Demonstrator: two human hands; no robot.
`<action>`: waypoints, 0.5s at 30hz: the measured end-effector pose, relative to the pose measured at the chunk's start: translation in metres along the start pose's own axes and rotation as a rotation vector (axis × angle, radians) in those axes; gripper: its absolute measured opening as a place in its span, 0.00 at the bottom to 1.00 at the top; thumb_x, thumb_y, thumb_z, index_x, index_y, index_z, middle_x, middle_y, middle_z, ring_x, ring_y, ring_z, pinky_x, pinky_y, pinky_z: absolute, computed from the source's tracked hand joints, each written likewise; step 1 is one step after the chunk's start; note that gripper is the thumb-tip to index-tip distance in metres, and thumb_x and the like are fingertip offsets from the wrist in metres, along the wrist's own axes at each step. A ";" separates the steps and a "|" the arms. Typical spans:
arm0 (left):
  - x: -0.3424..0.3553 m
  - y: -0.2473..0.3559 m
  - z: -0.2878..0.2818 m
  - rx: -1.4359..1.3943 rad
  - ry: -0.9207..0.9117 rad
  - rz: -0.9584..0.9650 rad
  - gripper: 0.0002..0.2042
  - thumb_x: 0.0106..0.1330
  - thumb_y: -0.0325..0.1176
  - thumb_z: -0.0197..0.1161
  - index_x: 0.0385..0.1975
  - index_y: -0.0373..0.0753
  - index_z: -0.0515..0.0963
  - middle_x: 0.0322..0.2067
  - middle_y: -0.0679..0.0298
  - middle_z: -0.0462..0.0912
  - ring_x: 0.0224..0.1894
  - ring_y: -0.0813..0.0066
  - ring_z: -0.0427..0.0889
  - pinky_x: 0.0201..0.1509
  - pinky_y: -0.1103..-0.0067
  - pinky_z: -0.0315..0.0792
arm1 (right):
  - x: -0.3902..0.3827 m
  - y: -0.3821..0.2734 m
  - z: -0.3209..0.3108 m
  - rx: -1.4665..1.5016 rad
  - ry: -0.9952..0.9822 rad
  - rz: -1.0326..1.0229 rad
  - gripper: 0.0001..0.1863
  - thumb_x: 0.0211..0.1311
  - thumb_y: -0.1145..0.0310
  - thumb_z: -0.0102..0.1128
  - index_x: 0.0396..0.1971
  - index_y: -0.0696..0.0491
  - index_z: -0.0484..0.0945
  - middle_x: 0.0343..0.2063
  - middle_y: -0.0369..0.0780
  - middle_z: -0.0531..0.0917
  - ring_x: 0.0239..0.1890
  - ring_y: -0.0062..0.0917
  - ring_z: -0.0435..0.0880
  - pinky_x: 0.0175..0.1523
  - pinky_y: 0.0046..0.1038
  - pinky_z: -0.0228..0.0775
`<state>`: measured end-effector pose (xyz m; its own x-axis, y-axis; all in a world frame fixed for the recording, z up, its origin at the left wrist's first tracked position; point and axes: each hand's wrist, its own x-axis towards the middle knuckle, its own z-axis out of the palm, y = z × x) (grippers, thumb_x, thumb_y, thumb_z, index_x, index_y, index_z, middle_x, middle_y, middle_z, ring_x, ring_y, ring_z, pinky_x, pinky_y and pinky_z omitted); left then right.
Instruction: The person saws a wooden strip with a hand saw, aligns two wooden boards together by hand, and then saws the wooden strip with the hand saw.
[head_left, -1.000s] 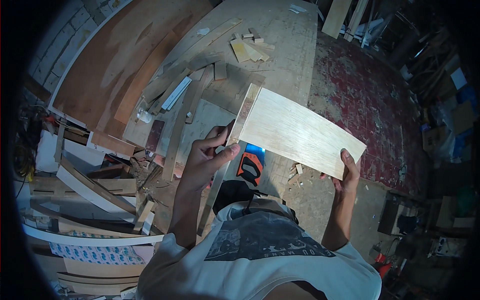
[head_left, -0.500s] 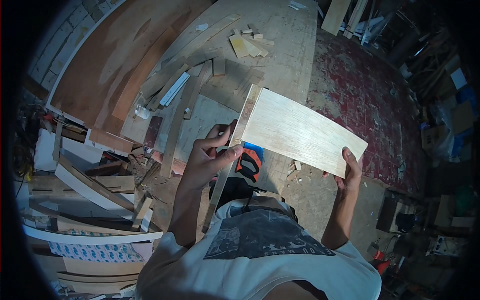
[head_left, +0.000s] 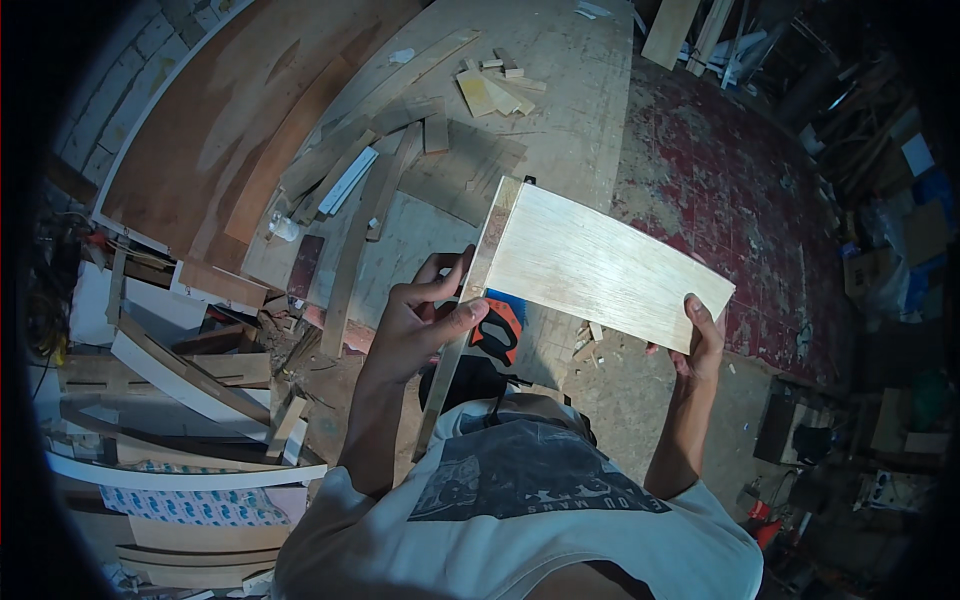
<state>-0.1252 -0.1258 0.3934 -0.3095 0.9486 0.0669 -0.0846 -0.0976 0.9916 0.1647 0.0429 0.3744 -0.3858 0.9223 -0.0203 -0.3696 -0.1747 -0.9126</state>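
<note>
A pale flat wooden board (head_left: pixel 605 262) is held up in front of me. My right hand (head_left: pixel 700 338) is closed on its right end, thumb on top and fingers underneath. A long narrow wooden strip (head_left: pixel 484 250) lies along the board's left end, crosswise to it, and runs down toward my body. My left hand (head_left: pixel 425 320) is closed around this strip, with the thumb on the near side; some fingers are hidden behind it. Below the board shows a handsaw (head_left: pixel 499 332) with an orange and black handle, its blade partly hidden.
Wood offcuts (head_left: pixel 345 180) and small blocks (head_left: pixel 497 88) lie on the plywood sheet (head_left: pixel 575 110) ahead. A large brown panel (head_left: pixel 210 110) leans at the left. Stacked boards (head_left: pixel 190 385) fill the near left. Worn red flooring (head_left: pixel 720 170) spreads to the right.
The strip's far end has dropped slightly toward me along the board's end. A small dark piece now shows behind the board's top left corner. My right hand is nearly still.
</note>
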 end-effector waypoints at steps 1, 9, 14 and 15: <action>0.001 0.000 0.000 -0.012 0.001 -0.010 0.26 0.62 0.27 0.69 0.60 0.30 0.72 0.55 0.60 0.73 0.57 0.76 0.70 0.62 0.79 0.64 | 0.000 0.001 0.001 0.001 0.002 -0.001 0.38 0.56 0.65 0.63 0.63 0.66 0.57 0.43 0.56 0.76 0.25 0.40 0.85 0.17 0.35 0.81; 0.014 -0.020 -0.011 0.087 -0.026 -0.050 0.25 0.65 0.25 0.63 0.63 0.28 0.68 0.58 0.62 0.70 0.53 0.79 0.72 0.55 0.82 0.70 | 0.019 0.008 0.005 -0.013 -0.052 -0.006 0.38 0.58 0.65 0.59 0.65 0.65 0.56 0.42 0.55 0.77 0.26 0.36 0.85 0.18 0.33 0.82; 0.022 -0.051 -0.024 0.052 -0.043 0.002 0.26 0.66 0.25 0.62 0.64 0.29 0.67 0.57 0.64 0.71 0.52 0.82 0.72 0.53 0.82 0.70 | 0.030 0.019 0.007 0.027 -0.126 0.041 0.36 0.58 0.67 0.60 0.64 0.65 0.58 0.44 0.55 0.77 0.28 0.36 0.86 0.19 0.33 0.83; 0.023 -0.054 -0.023 0.052 -0.045 0.003 0.26 0.66 0.25 0.62 0.64 0.29 0.67 0.57 0.64 0.71 0.52 0.82 0.72 0.53 0.82 0.70 | 0.031 0.022 0.007 0.026 -0.123 0.039 0.36 0.59 0.67 0.60 0.64 0.65 0.57 0.43 0.55 0.77 0.27 0.36 0.86 0.18 0.33 0.83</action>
<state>-0.1496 -0.1060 0.3391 -0.2669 0.9609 0.0741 -0.0344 -0.0863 0.9957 0.1387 0.0657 0.3561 -0.5002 0.8659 -0.0038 -0.3738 -0.2199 -0.9010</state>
